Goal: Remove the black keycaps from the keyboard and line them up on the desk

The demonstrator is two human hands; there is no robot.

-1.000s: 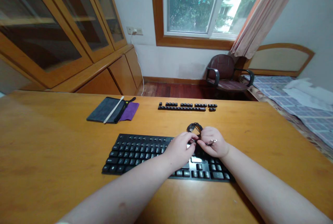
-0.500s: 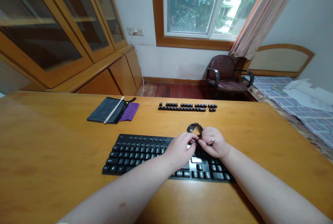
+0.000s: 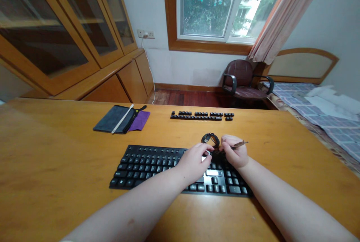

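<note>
A black keyboard (image 3: 146, 167) lies on the wooden desk. Its top row shows small bare key positions, without caps. My left hand (image 3: 195, 161) rests over the keyboard's upper right part, thumb and fingertips bent close together; whatever is between them is too small to make out. Just to its right, my right hand (image 3: 234, 154) is closed around a thin brown tool (image 3: 240, 144) whose pointed end sticks out to the right. Its other end is hidden at the keyboard's top edge. Behind both hands sits a coiled black cable (image 3: 210, 137) with a plug.
Two rows of black keycaps (image 3: 197, 117) stand near the desk's (image 3: 56, 152) far edge. Farther left are a dark grey zip pouch (image 3: 108, 119), a white stick (image 3: 122, 119) lying across it and a purple cloth (image 3: 140, 121). A chair (image 3: 239, 79) stands beyond the desk.
My right hand has shifted slightly right and turned, so the tool's end now shows longer, pointing right. My left hand has barely moved.
</note>
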